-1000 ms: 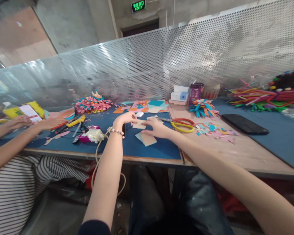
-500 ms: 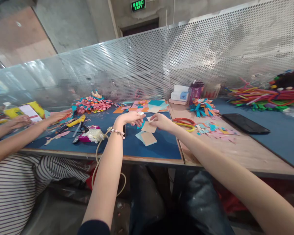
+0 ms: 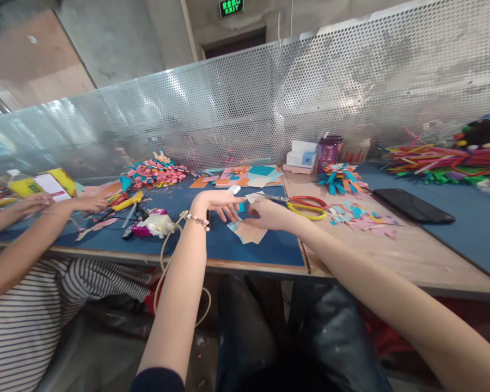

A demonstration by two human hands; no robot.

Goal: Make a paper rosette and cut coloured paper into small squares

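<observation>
My left hand (image 3: 224,206) hovers over the blue mat with its fingers spread. A small white piece (image 3: 234,190) sits at its thumb tip; what it is I cannot make out. Just right of it, my right hand (image 3: 265,213) reaches down with fingers together on the edge of a tan paper square (image 3: 252,234). That square overlaps other tan and light blue pieces, and the fingers partly cover them. Behind the right hand lie a pale paper piece (image 3: 256,196) and scissors with red and yellow handles (image 3: 308,207), their blades pointing left.
Left of my hands are a white and magenta packet (image 3: 153,224), a yellow glue gun (image 3: 126,201) and a co-worker's hands (image 3: 90,204). Paper scraps (image 3: 351,213) and a black phone (image 3: 413,206) lie right. Paper sheets (image 3: 263,175) and a purple cup (image 3: 330,152) stand behind.
My right hand has moved down and slightly left onto the paper pieces, bringing the tan square over them. The scissor blades now show. The co-worker's hand has drawn back toward the body.
</observation>
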